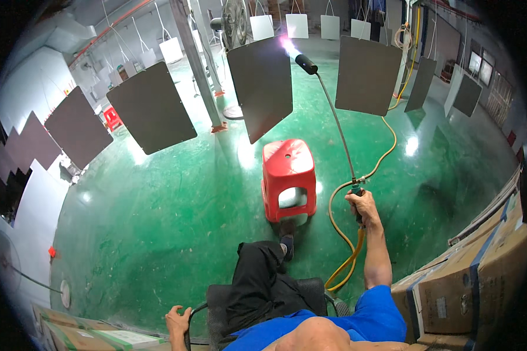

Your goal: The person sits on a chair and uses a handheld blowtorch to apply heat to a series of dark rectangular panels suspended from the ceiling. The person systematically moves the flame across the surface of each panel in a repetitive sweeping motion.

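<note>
My right hand (363,207) is wrapped round the handle of a gas torch (335,114), held out ahead of me. From its black nozzle, a pale violet flame (288,47) reaches the upper right edge of a dark hanging panel (262,88). A yellow hose (352,257) runs from the torch handle and loops on the right. Low on the left, my left hand (177,320) rests beside the chair armrest (198,309), its thumb and fingers apart and holding nothing. I am seated on the dark chair, legs forward.
A red plastic stool (288,175) stands in front of me on the green floor. More dark panels (152,108) hang in a row on both sides. A metal post (199,70) and a fan (234,23) stand behind. Cardboard boxes (451,298) are stacked at my right.
</note>
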`<action>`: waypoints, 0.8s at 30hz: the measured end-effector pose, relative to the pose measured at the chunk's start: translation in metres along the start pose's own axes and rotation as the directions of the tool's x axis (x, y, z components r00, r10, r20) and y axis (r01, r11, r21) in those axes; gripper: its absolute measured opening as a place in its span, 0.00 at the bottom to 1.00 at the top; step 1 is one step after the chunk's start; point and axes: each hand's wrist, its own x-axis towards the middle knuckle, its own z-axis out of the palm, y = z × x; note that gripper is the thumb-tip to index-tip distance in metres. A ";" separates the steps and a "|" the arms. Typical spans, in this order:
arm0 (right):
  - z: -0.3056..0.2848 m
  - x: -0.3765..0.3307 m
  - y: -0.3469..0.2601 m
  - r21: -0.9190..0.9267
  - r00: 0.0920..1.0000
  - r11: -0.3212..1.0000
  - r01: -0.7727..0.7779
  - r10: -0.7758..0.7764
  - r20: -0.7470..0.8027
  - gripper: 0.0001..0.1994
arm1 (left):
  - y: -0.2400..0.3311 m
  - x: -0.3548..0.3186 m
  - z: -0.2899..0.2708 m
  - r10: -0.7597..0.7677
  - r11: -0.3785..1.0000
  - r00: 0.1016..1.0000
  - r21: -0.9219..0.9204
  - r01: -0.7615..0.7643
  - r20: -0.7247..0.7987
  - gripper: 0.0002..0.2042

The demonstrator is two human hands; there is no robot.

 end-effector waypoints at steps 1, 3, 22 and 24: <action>0.001 -0.004 -0.002 -0.003 1.000 1.000 0.004 -0.004 0.012 0.06 | 0.000 0.000 0.001 0.000 1.000 1.000 0.005 0.000 0.002 0.26; 0.005 -0.012 -0.003 -0.009 0.999 1.000 0.009 -0.009 0.036 0.07 | 0.000 0.000 0.001 0.002 1.000 1.000 0.011 -0.002 0.004 0.25; 0.032 -0.075 0.037 -0.143 0.978 0.986 -0.083 0.109 0.179 0.09 | 0.003 0.001 -0.003 0.029 0.999 1.000 -0.026 -0.029 0.001 0.25; 0.032 -0.079 0.042 -0.166 0.974 0.980 -0.107 0.137 0.180 0.09 | 0.004 0.000 -0.003 0.020 1.000 1.000 -0.018 -0.020 0.003 0.24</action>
